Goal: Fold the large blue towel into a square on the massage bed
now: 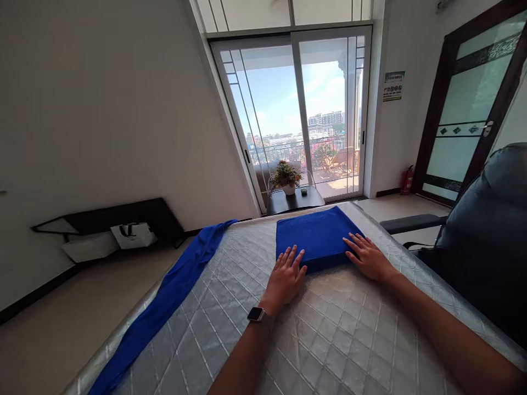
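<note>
A folded blue cloth (315,236) lies flat as a rough square on the plastic-covered quilted mattress (329,329). My left hand (286,277), fingers spread, rests at the cloth's near left corner. On the near right side, my right hand (369,258) lies with its fingers apart and their tips on the cloth's edge. Neither hand grips anything. A dark smartwatch is on my left wrist. Along the mattress's left edge stretches a long, crumpled strip of blue cloth (177,291), apart from both hands.
Beyond the mattress stands a small dark table (294,202) with a potted plant (287,176), before sliding glass doors. A black armchair (486,236) is close on the right. A folded black frame (123,216) and white bag (132,236) are at the left wall.
</note>
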`<state>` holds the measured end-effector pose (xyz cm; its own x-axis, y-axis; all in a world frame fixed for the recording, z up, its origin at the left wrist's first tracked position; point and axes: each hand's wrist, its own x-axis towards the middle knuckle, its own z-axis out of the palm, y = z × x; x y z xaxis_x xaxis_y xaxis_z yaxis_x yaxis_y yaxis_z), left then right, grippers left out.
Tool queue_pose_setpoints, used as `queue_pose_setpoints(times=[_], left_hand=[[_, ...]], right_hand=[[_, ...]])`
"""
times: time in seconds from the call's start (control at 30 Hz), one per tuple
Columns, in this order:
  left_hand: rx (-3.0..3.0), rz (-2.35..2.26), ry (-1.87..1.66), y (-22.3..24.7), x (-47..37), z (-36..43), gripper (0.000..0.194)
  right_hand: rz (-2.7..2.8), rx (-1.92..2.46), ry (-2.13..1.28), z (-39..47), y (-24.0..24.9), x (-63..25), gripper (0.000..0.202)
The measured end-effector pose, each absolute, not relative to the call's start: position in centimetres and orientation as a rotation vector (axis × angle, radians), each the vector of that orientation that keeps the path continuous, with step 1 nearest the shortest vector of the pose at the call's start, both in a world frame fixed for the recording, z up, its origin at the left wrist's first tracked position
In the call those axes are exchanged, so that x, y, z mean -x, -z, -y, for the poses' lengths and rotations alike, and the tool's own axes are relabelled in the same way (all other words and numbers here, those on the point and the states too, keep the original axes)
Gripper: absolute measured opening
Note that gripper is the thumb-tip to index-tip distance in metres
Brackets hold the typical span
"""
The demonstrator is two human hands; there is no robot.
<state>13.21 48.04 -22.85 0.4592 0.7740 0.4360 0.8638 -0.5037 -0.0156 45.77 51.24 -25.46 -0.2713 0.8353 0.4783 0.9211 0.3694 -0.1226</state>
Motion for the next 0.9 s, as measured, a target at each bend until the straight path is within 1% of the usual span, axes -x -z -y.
queue_pose_setpoints(times=[0.13, 0.33, 0.43, 0.53, 0.6, 0.7, 0.8, 0.87, 0.9], left_hand=[[2.519, 1.505, 0.429, 23.9, -13.1, -47.7, 0.062], [2.665, 1.634, 0.371, 23.2, -12.8, -47.4, 0.070], [2.774, 1.677, 0.394, 22.8, -12.8, -47.7, 0.071], [2.921, 1.683, 0.408, 22.2, -11.2, -47.6, 0.065], [2.870, 1.739, 0.395, 21.4, -8.2, -46.7, 0.058], [2.449, 2.014, 0.375, 19.7, -0.5, -43.4, 0.050], [2.032, 2.280, 0.415, 18.6, 8.8, -38.0, 0.051], [1.828, 2.411, 0.416, 18.6, 14.1, -34.4, 0.052], [1.733, 2.473, 0.410, 18.8, 16.2, -32.8, 0.049]], right_hand=[[2.208, 1.567, 0.171, -51.6, 27.3, -46.4, 0.059], [2.203, 1.549, 0.170, -51.6, 27.6, -46.7, 0.063], [2.209, 1.557, 0.175, -51.6, 27.8, -46.7, 0.068], [2.236, 1.574, 0.182, -51.6, 28.0, -46.8, 0.073], [2.260, 1.596, 0.192, -51.6, 28.2, -46.9, 0.076], [2.285, 1.660, 0.235, -51.5, 28.3, -46.7, 0.080], [2.291, 1.764, 0.304, -50.8, 27.6, -45.8, 0.082], [2.271, 1.840, 0.394, -49.3, 26.7, -44.7, 0.079], [2.252, 1.859, 0.455, -48.3, 26.3, -44.1, 0.075]])
